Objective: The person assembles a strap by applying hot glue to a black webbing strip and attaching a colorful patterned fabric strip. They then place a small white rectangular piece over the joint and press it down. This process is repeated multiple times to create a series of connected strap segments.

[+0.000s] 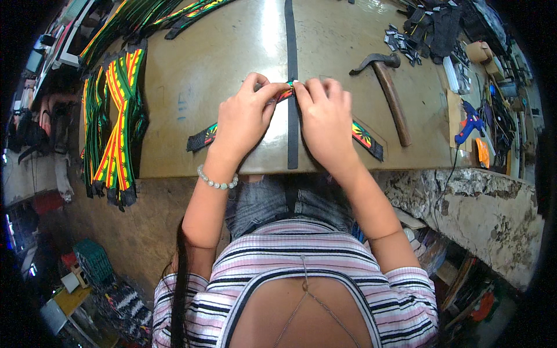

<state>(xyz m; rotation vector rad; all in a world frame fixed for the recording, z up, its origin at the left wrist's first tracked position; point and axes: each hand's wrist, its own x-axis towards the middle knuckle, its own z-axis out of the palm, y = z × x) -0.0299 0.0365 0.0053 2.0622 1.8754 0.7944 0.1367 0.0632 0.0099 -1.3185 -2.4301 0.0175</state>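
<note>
Hands at frame centre: left hand (242,119) and right hand (326,119) both pinched on a patterned strap (202,137) where it crosses a black band (292,52) on the workbench (191,75), apparently mid-join; finished straps (116,127) at left, hammer (389,87) at right.

Patterned strap (364,136): woven band w/ green, yellow & red design, black ends. Lies flat across the counter, slanting; left end (200,138) near the front edge, right end lower right. Middle part hidden under both hands.

Black strap (292,52): plain, narrow, runs straight from the counter's far side to its front edge, crossing the patterned one at approx. right angles, where fingertips pinch both together.
</note>
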